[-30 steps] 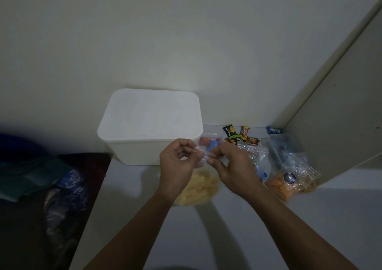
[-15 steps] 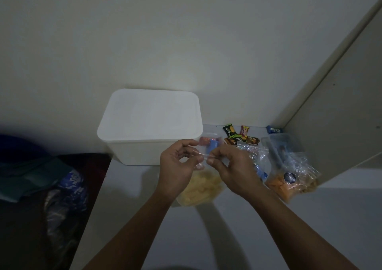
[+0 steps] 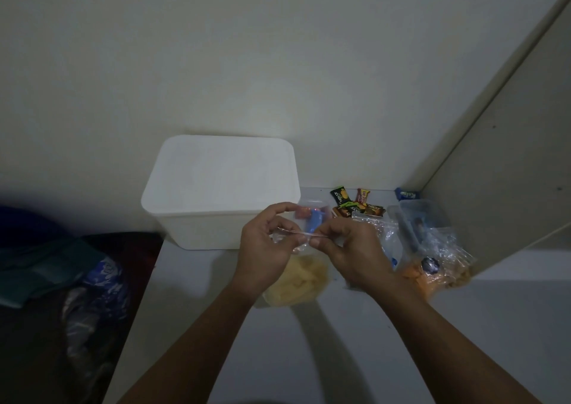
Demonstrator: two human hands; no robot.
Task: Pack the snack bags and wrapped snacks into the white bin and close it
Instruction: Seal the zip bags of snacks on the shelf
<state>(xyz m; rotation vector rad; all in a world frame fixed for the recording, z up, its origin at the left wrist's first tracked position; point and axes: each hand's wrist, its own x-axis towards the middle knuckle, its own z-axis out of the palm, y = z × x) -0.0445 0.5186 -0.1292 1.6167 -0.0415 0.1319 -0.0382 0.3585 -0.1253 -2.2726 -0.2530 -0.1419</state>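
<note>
Two hands met over the near middle of the table (image 3: 309,357), pinching the top edge of a clear zip bag of pale yellow snacks (image 3: 296,280). Compared with a second earlier, the left hand (image 3: 265,249) and right hand (image 3: 352,249) had drawn a little apart along the strip, and the bag hung lower and more open to view beneath them. Judged from this, the seal was being run shut or checked before packing; which of the two could not be told.

Left fingers (image 3: 279,213) were narrow, thumb and forefinger closed on the bag's top edge. Right fingers (image 3: 318,240) were likewise narrow, pinching the same edge just beside the left.

The bag looked thin, crinkled and soft, its contents settled in the bottom, touching or just above the table.

The white bin (image 3: 221,193) stood at the far left of the table against the wall, lid on. Nothing appeared packed yet.

Waiting to the right:
- small wrapped snacks (image 3: 355,204), in dark, green and red wrappers, near the far wall
- a blue wrapped snack (image 3: 407,194) in the far corner
- a clear bag of orange snacks (image 3: 432,275) at near right
- further clear bags (image 3: 389,236) between, contents hard to tell in the dim light.
</note>
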